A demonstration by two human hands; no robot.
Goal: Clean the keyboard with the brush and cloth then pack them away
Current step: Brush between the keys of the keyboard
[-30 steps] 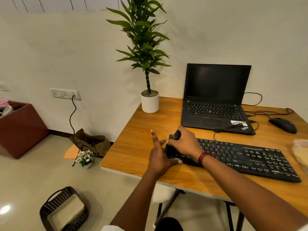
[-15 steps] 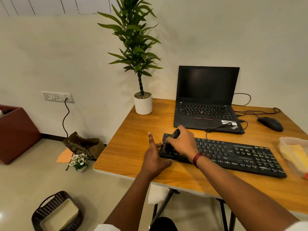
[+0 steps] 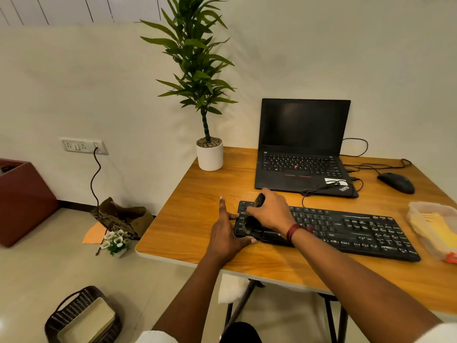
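the black keyboard (image 3: 329, 230) lies along the near part of the wooden table (image 3: 197, 219), and the brush (image 3: 251, 220) sits on its left end, bristles down on the keys, gripped in the closed right hand (image 3: 270, 212). the left hand (image 3: 226, 233) is spread wide and holds nothing, palm on the table with fingers against the keyboard's left edge, apparently steadying it. judging from this, the task is in its brushing step and only at the left end; the rest of the keys, the wiping and the packing away look still to come. a yellow cloth (image 3: 437, 229) seems to wait inside a clear plastic container (image 3: 420, 209) at the right edge of the table. by count: one keyboard, one brush, one container, cloths inside too folded to count, one open laptop (image 3: 304, 149) at the far side, one mouse (image 3: 395, 182) far right, one potted plant (image 3: 209, 154) far left, and one woven basket (image 3: 74, 310) on the floor to the near left.
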